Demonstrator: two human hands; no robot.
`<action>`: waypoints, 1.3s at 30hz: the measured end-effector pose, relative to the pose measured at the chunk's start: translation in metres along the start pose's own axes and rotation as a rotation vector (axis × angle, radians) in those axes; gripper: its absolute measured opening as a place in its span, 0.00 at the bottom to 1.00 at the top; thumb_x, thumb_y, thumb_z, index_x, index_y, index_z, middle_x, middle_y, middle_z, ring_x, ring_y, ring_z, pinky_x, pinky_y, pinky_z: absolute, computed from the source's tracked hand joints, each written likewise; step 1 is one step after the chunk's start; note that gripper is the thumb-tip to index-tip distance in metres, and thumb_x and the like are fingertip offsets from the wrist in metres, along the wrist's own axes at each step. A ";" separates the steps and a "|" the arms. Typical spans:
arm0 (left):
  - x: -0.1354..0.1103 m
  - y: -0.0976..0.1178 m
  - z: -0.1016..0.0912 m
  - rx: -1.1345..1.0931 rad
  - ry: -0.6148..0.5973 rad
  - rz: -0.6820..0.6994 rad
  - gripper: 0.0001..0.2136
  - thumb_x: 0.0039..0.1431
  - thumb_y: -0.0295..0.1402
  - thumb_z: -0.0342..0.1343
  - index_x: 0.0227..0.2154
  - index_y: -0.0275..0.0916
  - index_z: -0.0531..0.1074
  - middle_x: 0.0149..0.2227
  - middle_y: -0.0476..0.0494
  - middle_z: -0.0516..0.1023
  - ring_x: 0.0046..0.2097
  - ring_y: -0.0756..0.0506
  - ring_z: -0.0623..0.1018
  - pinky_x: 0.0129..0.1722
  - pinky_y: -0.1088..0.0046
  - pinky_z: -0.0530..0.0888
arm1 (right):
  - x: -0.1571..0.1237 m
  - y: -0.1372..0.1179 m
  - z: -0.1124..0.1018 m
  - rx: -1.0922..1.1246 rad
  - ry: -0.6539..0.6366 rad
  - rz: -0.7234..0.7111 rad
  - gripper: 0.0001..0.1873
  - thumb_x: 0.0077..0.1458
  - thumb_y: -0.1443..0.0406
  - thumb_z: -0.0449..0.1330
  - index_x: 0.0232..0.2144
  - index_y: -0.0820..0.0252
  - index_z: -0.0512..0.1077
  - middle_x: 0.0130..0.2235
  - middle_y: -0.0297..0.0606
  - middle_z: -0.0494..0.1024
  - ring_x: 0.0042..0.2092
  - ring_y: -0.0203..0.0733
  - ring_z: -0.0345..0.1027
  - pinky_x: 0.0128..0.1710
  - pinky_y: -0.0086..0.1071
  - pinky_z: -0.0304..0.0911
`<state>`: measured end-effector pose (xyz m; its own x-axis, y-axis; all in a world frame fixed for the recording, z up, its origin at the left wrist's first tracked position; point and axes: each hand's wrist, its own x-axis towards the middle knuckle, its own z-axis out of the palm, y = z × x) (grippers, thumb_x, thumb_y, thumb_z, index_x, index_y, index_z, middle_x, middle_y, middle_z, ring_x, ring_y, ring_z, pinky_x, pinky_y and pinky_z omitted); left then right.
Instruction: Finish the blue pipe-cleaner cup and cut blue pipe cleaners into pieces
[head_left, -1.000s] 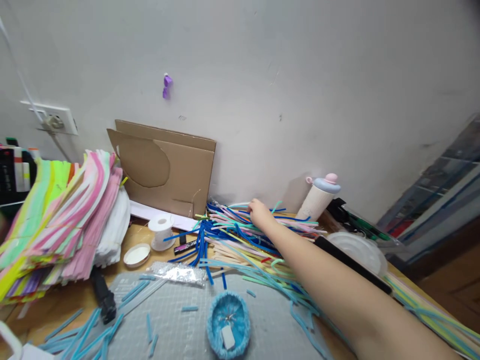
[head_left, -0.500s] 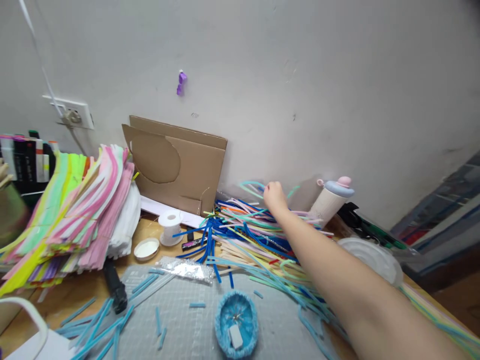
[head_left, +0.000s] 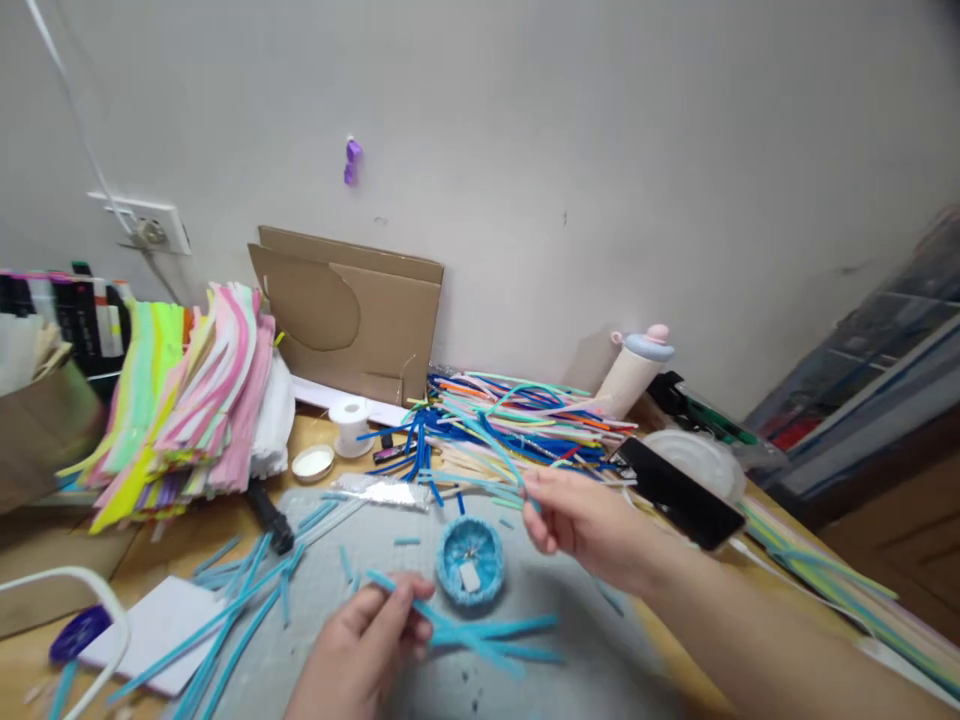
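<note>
My left hand (head_left: 386, 625) is closed on several light-blue pipe cleaners (head_left: 499, 632), which stick out to the right above the mat. My right hand (head_left: 566, 515) pinches a longer light-blue pipe cleaner (head_left: 491, 440) that slants up and left in front of the pile. Between the hands and a little farther back sits a fuzzy blue bowl (head_left: 450, 585) with a small white block (head_left: 469, 577) inside. Behind my right hand spreads a pile of mixed-colour pipe cleaners (head_left: 525, 410). Short cut blue pieces (head_left: 407, 541) lie on the grey mat (head_left: 315, 640).
Bundles of pastel pipe cleaners (head_left: 202, 400) stand at the left, near a cardboard sheet (head_left: 390, 320) against the wall. A white spool (head_left: 350, 425) is behind the mat. To the right are a bottle (head_left: 630, 375), a black phone (head_left: 679, 490) and a clear lid (head_left: 720, 462).
My right hand has come back from the pile toward me, with a blue pipe cleaner in it. My left hand has come into view holding blue pipe cleaners. The phone now shows.
</note>
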<state>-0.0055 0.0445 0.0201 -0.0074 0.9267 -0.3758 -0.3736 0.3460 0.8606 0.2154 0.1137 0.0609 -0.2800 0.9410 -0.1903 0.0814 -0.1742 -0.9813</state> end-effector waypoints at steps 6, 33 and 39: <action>-0.002 0.001 0.001 -0.016 -0.090 0.001 0.18 0.41 0.42 0.66 0.31 0.33 0.75 0.21 0.47 0.76 0.25 0.52 0.74 0.27 0.79 0.71 | -0.057 0.040 0.061 0.220 -0.187 0.266 0.17 0.51 0.54 0.60 0.30 0.61 0.61 0.32 0.41 0.78 0.30 0.37 0.74 0.30 0.29 0.63; -0.005 -0.003 0.000 0.114 -0.220 0.106 0.14 0.44 0.40 0.62 0.31 0.34 0.74 0.27 0.47 0.75 0.26 0.52 0.74 0.31 0.75 0.71 | -0.039 0.081 -0.009 -0.386 0.335 -0.047 0.16 0.49 0.54 0.58 0.27 0.63 0.71 0.25 0.40 0.77 0.28 0.42 0.73 0.30 0.33 0.66; -0.004 -0.006 0.001 0.142 -0.208 0.083 0.13 0.42 0.40 0.62 0.28 0.34 0.74 0.26 0.47 0.75 0.25 0.51 0.74 0.29 0.75 0.70 | -0.037 0.103 -0.012 -0.529 0.359 -0.093 0.11 0.49 0.59 0.58 0.27 0.61 0.73 0.28 0.40 0.78 0.31 0.44 0.74 0.32 0.34 0.65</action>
<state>-0.0021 0.0386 0.0167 0.1634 0.9579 -0.2362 -0.2458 0.2714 0.9306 0.2460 0.0645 -0.0328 0.0216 0.9997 0.0063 0.5583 -0.0069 -0.8296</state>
